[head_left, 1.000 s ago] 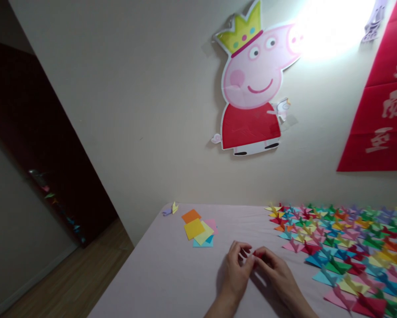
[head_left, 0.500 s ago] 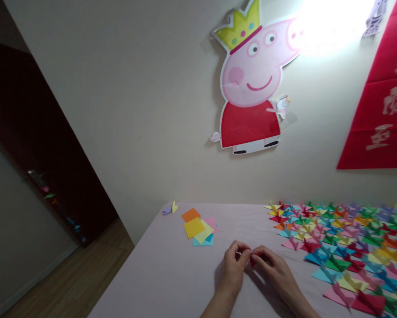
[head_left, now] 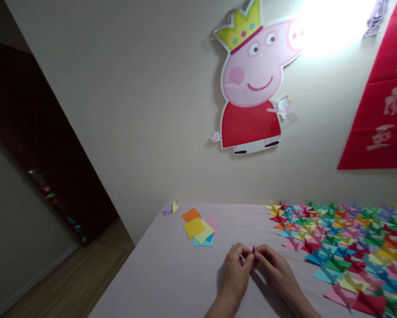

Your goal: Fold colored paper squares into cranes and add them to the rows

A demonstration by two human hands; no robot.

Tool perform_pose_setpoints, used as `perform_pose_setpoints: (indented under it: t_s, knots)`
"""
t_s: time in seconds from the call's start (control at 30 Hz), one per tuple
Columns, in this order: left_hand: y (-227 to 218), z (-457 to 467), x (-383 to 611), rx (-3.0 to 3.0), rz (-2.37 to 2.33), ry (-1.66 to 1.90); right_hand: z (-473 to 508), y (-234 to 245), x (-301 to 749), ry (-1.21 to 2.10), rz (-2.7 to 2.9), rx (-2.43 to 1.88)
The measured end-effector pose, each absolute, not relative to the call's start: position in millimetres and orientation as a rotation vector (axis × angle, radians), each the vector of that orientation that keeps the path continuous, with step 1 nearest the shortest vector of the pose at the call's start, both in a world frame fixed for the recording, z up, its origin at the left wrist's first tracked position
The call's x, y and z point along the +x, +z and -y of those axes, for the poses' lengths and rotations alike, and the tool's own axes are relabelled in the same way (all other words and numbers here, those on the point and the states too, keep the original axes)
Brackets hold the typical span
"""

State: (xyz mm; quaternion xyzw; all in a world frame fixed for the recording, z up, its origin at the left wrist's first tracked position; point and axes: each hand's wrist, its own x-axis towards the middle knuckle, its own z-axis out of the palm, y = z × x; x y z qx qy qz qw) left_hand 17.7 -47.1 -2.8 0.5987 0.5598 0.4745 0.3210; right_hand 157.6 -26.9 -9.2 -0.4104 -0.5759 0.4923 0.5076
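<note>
A small piece of folded red paper (head_left: pixel 254 261) is pinched between my two hands, low in the middle of the head view. Its pointed tip sticks up above my fingertips, and part of it is hidden by them. My left hand (head_left: pixel 237 267) closes thumb and fingers on its left side. From the right, my right hand (head_left: pixel 274 266) grips it the same way. Both hands are just over the pink-covered table (head_left: pixel 152 278).
Rows of coloured folded paper cranes (head_left: pixel 360 247) fill the table's right side. Loose square paper sheets (head_left: pixel 194 227) overlap left of my hands. Two small folded pieces (head_left: pixel 170 208) sit at the far left corner. Behind the table rises a wall (head_left: pixel 152 110) with a pig cutout (head_left: pixel 250 126).
The folded red paper has turned or risen slightly, so a pointed tip now shows above my fingers. Both hands have shifted a little to the right.
</note>
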Motion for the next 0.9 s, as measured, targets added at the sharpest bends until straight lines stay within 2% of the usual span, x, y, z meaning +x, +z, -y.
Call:
perform_pose_setpoints:
  t_s: [0.43,0.63,0.9]
  knots:
    - [-10,49,21,1.447,-1.47,1.217,25,-10,158,1.236,1.283,-0.992]
    - [-2,48,21,1.47,-1.377,1.397,27,-7,158,1.164,1.357,-1.007]
    - [-2,47,20,1.501,-1.352,1.411,27,-7,159,1.12,1.386,-1.014]
